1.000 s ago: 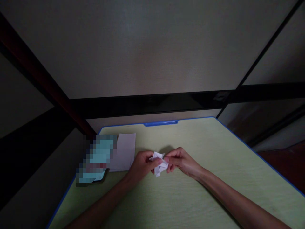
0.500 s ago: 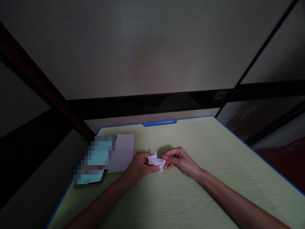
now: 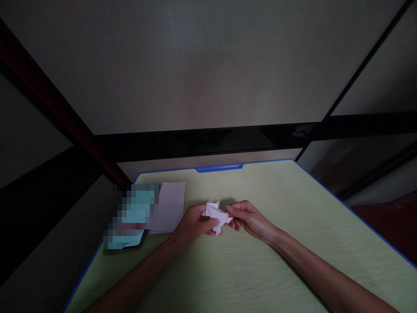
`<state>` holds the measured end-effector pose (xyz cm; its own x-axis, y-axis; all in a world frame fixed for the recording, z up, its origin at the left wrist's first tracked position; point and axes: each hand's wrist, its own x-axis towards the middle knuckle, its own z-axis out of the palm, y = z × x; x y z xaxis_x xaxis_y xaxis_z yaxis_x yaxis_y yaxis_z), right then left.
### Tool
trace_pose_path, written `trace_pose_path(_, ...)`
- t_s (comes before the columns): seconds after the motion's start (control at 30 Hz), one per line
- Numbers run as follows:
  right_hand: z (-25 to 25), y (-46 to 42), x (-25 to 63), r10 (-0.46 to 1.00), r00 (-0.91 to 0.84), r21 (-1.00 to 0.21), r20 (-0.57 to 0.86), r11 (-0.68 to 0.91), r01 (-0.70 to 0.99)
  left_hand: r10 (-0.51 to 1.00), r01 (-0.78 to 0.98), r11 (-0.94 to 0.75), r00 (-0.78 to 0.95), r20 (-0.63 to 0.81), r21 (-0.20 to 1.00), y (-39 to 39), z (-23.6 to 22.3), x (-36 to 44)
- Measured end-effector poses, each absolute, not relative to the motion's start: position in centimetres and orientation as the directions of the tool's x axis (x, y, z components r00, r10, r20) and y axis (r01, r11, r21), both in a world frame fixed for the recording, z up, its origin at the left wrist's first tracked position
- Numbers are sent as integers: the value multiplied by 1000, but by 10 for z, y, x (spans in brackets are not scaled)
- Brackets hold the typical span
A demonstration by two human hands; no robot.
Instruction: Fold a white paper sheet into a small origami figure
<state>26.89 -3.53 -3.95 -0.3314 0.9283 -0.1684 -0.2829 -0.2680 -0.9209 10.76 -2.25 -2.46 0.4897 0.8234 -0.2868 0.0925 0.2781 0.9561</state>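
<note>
A small white folded paper figure [image 3: 215, 211] with several pointed flaps is held just above the table, between my two hands. My left hand [image 3: 194, 221] grips its left side, the thumb lying across the lower part and the fingers mostly hidden behind. At its right end, my right hand [image 3: 245, 215] has thumb and index finger pinched together against the paper, while the other fingers curl below one pointed tip. Exactly how much paper sits in that right pinch is too small to make out.
Left of my hands lies a stack of white paper sheets [image 3: 169, 204]. A phone-like object [image 3: 137, 217] with a blurred-out screen overlaps it. The light wooden table [image 3: 293, 208] has a blue edge and a blue handle [image 3: 220, 168], close to a cabinet panel [image 3: 208, 78].
The folded paper has turned in my left hand, showing more of its flat upper face, and shifted slightly right. My left thumb now rests farther onto it. My right hand stays nearly in place.
</note>
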Motion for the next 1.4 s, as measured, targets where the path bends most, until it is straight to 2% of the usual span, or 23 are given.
trace_pose_path(0.13, -36, -36, 271, 902, -388, -925, -190, -296, -237, 795, 127, 284, 523, -307, 950, -25, -23, 109)
trace_pose_path(0.37, -34, -37, 275, 876, -452, -957, -166, -255, -142, 779, 151, 281, 541, -317, 948, -26, -20, 108)
trace_pose_path(0.67, -34, -37, 274, 867, -473, -973, -159, -218, -71, 788, 167, 301, 510, -343, 939, -25, -20, 106)
trace_pose_path(1.4, -31, -39, 270, 926, -343, -986, -155, -165, -1, 795, 145, 317, 498, -346, 937, -24, -23, 107)
